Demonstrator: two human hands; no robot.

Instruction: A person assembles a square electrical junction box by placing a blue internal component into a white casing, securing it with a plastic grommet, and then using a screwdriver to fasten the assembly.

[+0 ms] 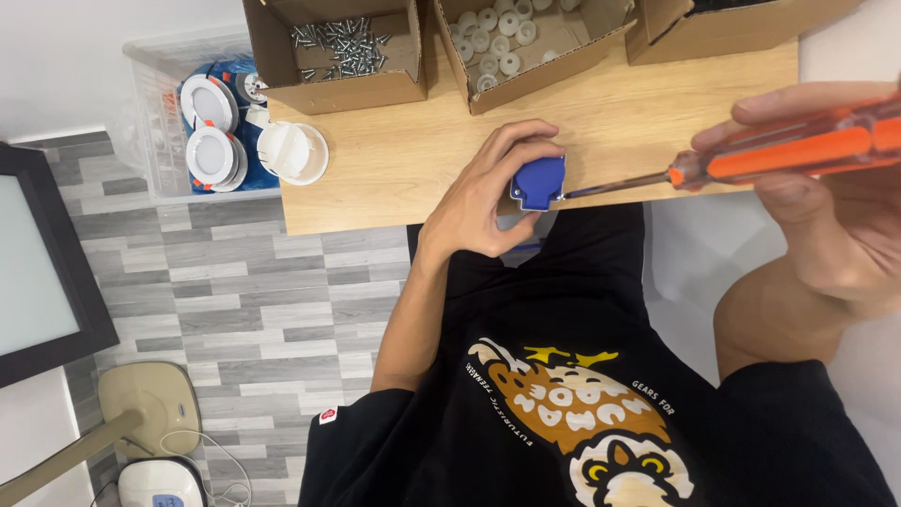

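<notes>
L hand (483, 192) grips blue plastic socket (538, 182); R hand (826, 207) w/ orange translucent screwdriver (751, 160).

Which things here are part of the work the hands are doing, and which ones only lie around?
In use:
- small blue plastic socket part, held by left hand
- orange-handled screwdriver, held by right hand, tip at the blue part

Lying about:
- cardboard box of metal screws
- cardboard box of white round parts
- white round lid
</notes>
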